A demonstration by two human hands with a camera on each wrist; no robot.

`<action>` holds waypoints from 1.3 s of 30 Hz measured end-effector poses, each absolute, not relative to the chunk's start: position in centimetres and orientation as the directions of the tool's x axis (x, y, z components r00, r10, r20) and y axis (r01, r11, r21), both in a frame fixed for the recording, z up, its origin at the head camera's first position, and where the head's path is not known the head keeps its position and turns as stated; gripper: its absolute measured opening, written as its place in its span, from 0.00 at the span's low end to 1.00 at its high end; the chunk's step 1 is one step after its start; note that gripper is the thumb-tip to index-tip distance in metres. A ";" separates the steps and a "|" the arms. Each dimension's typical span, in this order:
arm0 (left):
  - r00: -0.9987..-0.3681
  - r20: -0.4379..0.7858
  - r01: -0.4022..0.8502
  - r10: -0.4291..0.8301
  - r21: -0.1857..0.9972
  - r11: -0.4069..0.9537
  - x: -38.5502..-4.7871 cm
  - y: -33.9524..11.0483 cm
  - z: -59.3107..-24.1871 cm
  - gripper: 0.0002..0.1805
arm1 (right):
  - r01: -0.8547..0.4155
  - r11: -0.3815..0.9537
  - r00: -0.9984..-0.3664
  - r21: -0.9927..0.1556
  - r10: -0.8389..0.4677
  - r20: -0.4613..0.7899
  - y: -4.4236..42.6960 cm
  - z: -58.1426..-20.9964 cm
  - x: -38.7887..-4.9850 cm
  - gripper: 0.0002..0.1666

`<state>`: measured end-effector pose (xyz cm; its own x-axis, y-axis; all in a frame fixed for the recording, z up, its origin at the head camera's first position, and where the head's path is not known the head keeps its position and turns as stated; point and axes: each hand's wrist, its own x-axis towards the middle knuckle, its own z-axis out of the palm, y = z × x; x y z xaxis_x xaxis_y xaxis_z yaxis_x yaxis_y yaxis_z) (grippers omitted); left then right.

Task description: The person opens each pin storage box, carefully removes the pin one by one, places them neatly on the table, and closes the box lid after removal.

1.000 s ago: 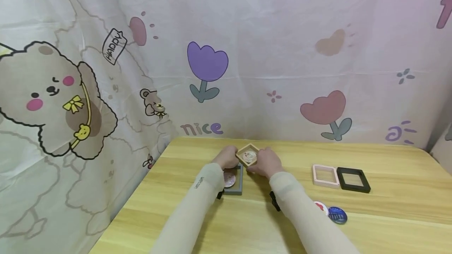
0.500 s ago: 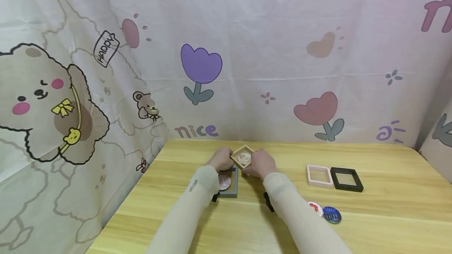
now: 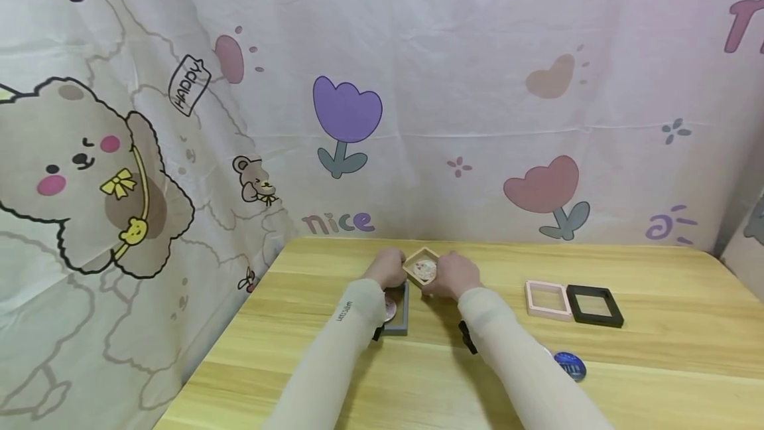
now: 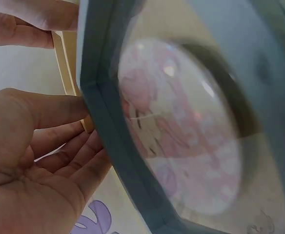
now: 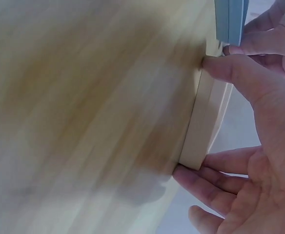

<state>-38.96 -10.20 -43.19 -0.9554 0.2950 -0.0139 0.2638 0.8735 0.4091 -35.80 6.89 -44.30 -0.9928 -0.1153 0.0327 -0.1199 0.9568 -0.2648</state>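
Both hands hold a tan square display frame (image 3: 414,277) near the back of the table; a round badge (image 3: 425,271) shows inside it. My left hand (image 3: 388,267) pinches its left corner between thumb and fingers. My right hand (image 3: 456,275) grips the opposite side, thumb at one end and fingertips at the other along the frame edge (image 5: 199,124). Just below the left hand lies a grey frame (image 3: 406,310) with a pink badge (image 3: 390,309), partly hidden by the sleeve. In the left wrist view, that grey frame (image 4: 101,109) covers part of the tan one.
A pink frame (image 3: 548,315) and a black frame (image 3: 595,320) lie side by side on the right of the wooden table (image 3: 668,344). Nearer, a blue badge (image 3: 570,365) lies beside another badge mostly hidden by the right sleeve. A printed curtain (image 3: 418,184) hangs behind the table.
The head view has shifted slightly. Both hands keep hold of the tan frame in nearly the same place. The right sleeve now covers most of the white-and-red badge.
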 end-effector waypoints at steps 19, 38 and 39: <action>-0.945 -0.042 0.277 0.324 0.423 0.863 -37.6 -6.3 -43.2 0.04 | -0.205 0.953 -0.979 -0.223 -0.198 0.050 11.4 -43.6 -33.2 0.29; -0.939 -0.039 0.300 0.340 0.387 0.872 -35.1 -4.4 -42.7 0.05 | -0.256 0.939 -0.966 -0.229 -0.260 0.012 14.3 -42.7 -31.1 0.27; -0.938 -0.042 0.300 0.343 0.392 0.869 -35.0 -4.4 -42.8 0.04 | -0.262 0.937 -0.964 -0.230 -0.266 0.013 14.4 -42.7 -30.9 0.27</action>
<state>-34.96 -4.43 -42.75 -0.9384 0.3431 -0.0420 0.3003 0.8694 0.3923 -30.91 14.37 -42.73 -0.9640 -0.2657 0.0134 -0.2616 0.9374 -0.2298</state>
